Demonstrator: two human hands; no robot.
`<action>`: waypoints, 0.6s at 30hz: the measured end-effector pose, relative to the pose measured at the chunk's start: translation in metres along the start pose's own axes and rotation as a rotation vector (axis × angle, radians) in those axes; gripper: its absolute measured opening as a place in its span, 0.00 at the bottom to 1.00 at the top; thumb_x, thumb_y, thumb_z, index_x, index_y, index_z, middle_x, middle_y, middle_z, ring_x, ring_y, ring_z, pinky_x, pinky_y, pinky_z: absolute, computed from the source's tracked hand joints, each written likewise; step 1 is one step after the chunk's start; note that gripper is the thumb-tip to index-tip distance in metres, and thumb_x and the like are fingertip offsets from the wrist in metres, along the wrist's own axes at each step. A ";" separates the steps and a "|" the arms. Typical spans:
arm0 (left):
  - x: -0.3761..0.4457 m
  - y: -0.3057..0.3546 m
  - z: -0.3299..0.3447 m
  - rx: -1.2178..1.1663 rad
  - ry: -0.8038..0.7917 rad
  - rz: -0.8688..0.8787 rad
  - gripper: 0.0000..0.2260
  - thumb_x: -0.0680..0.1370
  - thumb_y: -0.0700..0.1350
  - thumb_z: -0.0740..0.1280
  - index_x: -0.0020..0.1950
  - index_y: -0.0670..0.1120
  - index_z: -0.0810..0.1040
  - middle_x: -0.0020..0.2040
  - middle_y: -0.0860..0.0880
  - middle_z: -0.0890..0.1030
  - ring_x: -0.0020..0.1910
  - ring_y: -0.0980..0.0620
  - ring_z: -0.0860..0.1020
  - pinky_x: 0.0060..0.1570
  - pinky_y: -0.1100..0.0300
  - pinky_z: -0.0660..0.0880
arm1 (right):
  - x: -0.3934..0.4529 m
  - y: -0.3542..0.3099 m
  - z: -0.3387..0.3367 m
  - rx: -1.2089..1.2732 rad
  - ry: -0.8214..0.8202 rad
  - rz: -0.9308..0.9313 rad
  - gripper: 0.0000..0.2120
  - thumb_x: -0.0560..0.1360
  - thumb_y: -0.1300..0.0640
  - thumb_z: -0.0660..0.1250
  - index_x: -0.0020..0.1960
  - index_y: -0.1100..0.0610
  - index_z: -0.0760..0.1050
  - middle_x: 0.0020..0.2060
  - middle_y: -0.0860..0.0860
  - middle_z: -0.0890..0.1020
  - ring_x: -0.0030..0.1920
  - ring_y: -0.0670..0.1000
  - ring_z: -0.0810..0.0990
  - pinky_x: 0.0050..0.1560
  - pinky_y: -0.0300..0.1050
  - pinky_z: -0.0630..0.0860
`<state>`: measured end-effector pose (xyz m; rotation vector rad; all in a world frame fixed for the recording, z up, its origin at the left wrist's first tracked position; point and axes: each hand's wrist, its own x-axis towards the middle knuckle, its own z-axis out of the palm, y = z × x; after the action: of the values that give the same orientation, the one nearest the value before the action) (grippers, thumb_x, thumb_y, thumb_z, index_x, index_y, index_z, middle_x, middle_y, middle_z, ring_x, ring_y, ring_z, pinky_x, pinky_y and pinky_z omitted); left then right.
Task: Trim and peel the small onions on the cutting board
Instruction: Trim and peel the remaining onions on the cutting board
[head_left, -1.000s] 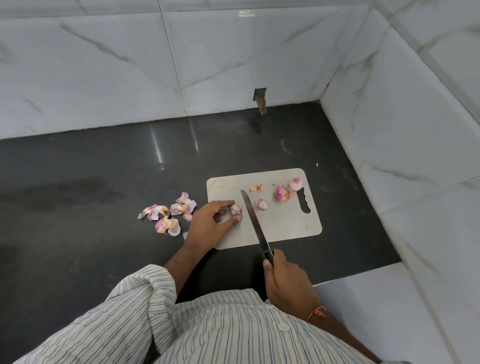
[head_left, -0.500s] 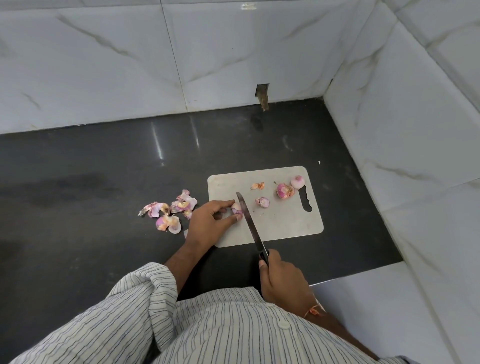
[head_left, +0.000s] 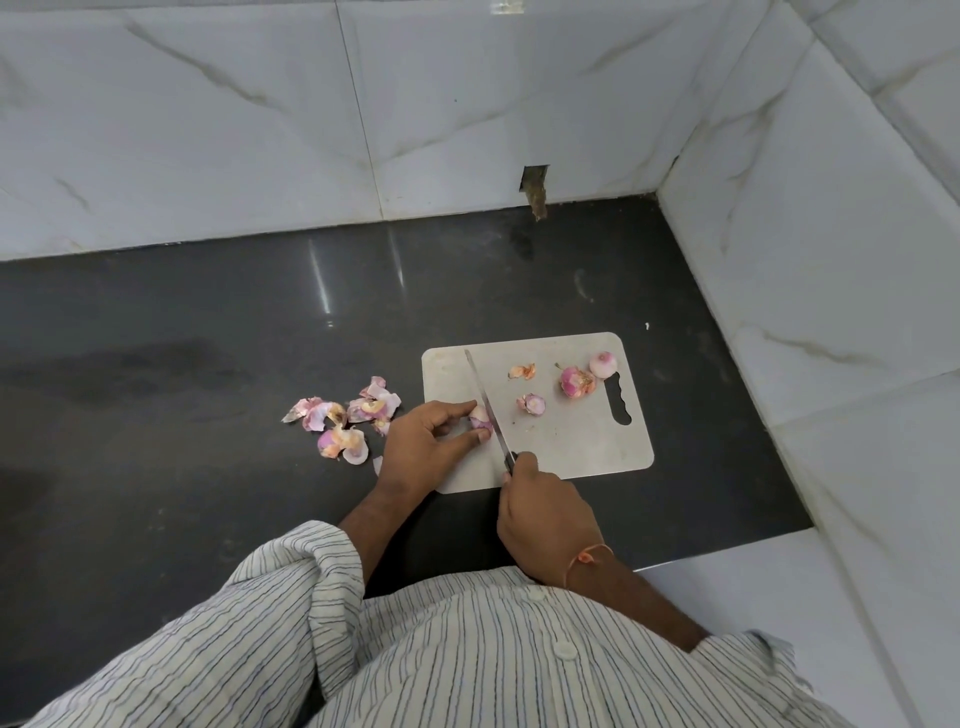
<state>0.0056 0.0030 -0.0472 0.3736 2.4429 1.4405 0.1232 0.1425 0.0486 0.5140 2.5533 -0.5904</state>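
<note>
While the left hand (head_left: 421, 447) pinches one small onion (head_left: 480, 415) between thumb and forefinger at the 8 o'clock part of the cutting board (head_left: 587, 447), the trimming step is in hand. The dark worktop (head_left: 208, 322) carries the board, and no bowl or other container is in view. The right hand (head_left: 545, 519) has its grip closed around the handle of the knife (head_left: 485, 400), whose blade lies against the right side of the held onion. It seems that the edge is on the onion's end, but this is too small to tell surely.

I judge that the next move needs a short downward press, with the fingertips kept back from the blade.

Two more onions (head_left: 575, 382) wait near 2 o'clock of the board. Loose skins (head_left: 343, 421) lie on the worktop at the board's 9 o'clock side.
</note>
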 end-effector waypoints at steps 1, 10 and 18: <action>0.000 -0.001 0.000 0.000 0.000 0.005 0.20 0.75 0.52 0.81 0.66 0.53 0.86 0.56 0.61 0.86 0.53 0.65 0.80 0.52 0.71 0.76 | 0.002 -0.002 -0.001 -0.017 -0.004 0.002 0.09 0.88 0.51 0.53 0.62 0.55 0.66 0.49 0.54 0.84 0.48 0.56 0.84 0.41 0.48 0.72; 0.001 -0.003 -0.001 -0.010 -0.013 0.020 0.20 0.74 0.52 0.82 0.66 0.53 0.87 0.56 0.60 0.87 0.52 0.62 0.81 0.53 0.66 0.79 | -0.017 0.019 0.008 -0.016 -0.123 0.065 0.12 0.88 0.48 0.52 0.66 0.54 0.65 0.46 0.50 0.81 0.45 0.52 0.82 0.49 0.49 0.81; 0.002 -0.004 0.001 -0.034 0.009 0.044 0.18 0.75 0.50 0.82 0.65 0.53 0.87 0.57 0.60 0.87 0.56 0.58 0.84 0.58 0.59 0.82 | -0.002 0.011 0.012 0.074 -0.046 0.031 0.08 0.88 0.48 0.52 0.57 0.52 0.64 0.45 0.51 0.80 0.41 0.53 0.78 0.43 0.50 0.73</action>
<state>0.0040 0.0024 -0.0515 0.4165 2.4279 1.5027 0.1344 0.1458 0.0371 0.5577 2.4832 -0.6805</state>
